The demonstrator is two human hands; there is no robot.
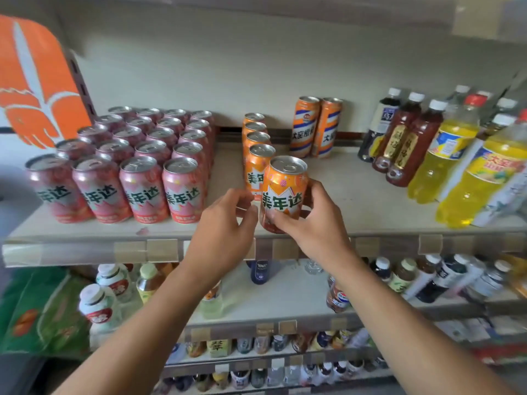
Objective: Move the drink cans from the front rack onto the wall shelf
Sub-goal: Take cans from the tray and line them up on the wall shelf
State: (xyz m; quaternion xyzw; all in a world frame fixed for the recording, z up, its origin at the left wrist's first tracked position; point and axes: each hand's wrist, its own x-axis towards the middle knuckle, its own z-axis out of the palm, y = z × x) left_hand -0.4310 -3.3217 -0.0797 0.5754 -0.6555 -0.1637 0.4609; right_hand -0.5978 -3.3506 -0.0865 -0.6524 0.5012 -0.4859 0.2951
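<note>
The right hand [309, 220] grips an orange can [283, 192] low around its body, at the front edge of the wall shelf [370, 206]; the left hand [225, 223] sits just beside it, fingers loosely curled, holding nothing. Best to set the can flat and slide it straight back — in line with the orange row [256, 143] — keeping clear of the pink cans [134, 166].
</note>
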